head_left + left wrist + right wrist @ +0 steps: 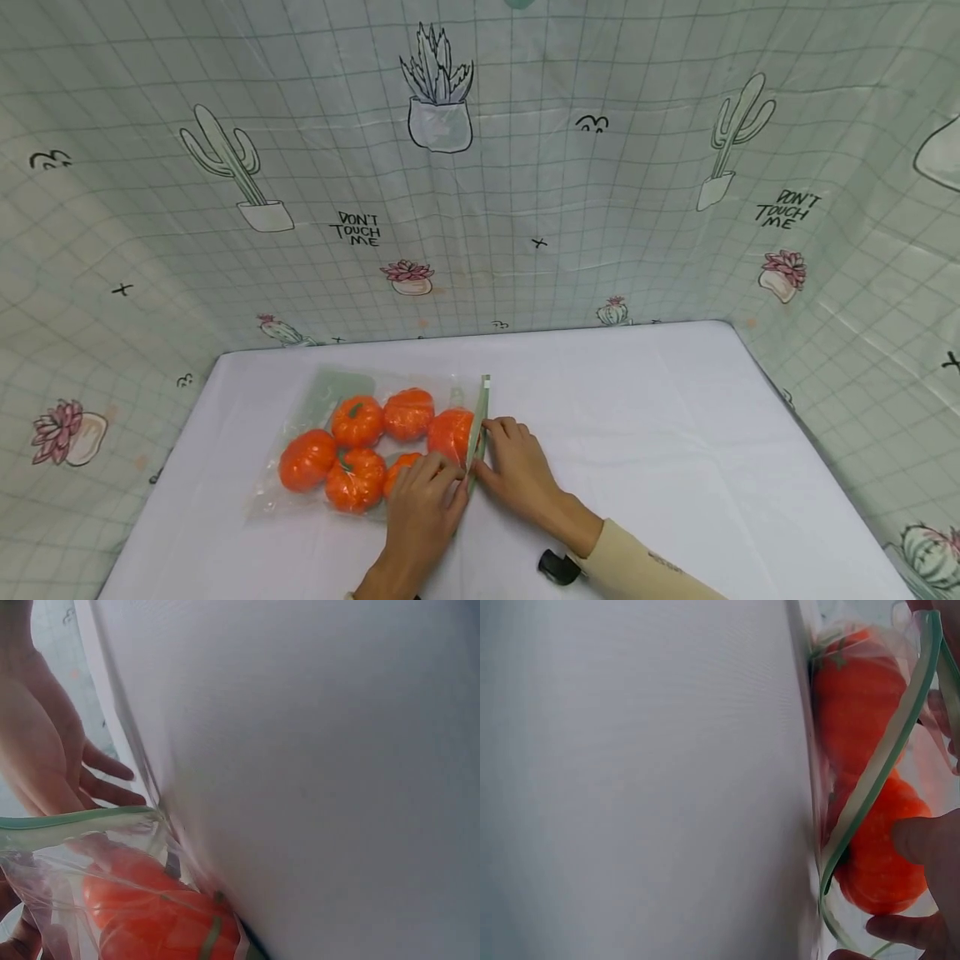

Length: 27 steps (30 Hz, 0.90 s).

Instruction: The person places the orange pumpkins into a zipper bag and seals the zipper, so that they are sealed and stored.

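Note:
A clear zip bag (296,417) with a green zip strip (477,421) along its right end lies flat, with several small orange pumpkins (358,422) inside. My left hand (422,507) is at the near part of that end, fingers curled at the strip and partly covering one pumpkin. From the right, my right hand (521,471) pinches the strip farther up between thumb and fingers. In the right wrist view, the green edge (889,746) bows in front of two pumpkins (885,859). The left wrist view shows more pumpkins (165,922) through the crinkled plastic.
A white-covered table (660,433) lies under the bag. Behind and beside it hangs a pale checked curtain (510,183) printed with cactus drawings. A small black device (558,567) is beside the right sleeve (637,562) near the front.

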Motion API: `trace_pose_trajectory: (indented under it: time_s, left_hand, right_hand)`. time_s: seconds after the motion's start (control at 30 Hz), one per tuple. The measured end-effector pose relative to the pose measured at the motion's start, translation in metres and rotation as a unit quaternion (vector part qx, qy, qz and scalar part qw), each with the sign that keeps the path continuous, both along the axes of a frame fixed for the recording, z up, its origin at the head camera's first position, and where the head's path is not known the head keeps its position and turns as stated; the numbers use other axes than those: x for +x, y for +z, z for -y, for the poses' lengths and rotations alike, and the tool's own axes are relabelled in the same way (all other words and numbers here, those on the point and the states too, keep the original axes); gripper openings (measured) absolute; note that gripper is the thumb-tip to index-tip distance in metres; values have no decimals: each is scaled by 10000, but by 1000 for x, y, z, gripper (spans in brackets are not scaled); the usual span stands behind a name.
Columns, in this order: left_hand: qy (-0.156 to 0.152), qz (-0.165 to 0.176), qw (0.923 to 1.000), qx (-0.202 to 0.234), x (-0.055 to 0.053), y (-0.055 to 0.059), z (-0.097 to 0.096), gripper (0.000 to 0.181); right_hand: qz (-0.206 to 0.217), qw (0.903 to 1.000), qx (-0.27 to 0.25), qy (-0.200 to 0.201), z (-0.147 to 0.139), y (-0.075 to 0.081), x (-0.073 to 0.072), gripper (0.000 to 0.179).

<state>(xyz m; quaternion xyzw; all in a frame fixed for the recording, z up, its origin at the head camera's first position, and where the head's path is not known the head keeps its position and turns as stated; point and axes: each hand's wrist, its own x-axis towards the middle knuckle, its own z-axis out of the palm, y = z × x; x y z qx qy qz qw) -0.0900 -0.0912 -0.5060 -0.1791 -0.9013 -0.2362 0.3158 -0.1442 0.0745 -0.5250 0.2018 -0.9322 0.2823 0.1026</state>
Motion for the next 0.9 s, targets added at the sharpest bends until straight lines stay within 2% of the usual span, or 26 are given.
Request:
trace_pose_trajectory:
  time_s: [0.23,0.47,0.9]
  left_hand:
    - [3,239,9997,-6,1,2,-1,23]
    - [-47,177,9998,-61,1,1,2,19]
    - [97,441,9989,-86,5,4,2,22]
  right_hand:
    - [-101,9998,143,-41,2,0,-4,45]
    - [37,9999,-77,-65,1,2,-5,46]
    - [92,9998,-109,-170,5,3,-10,39]
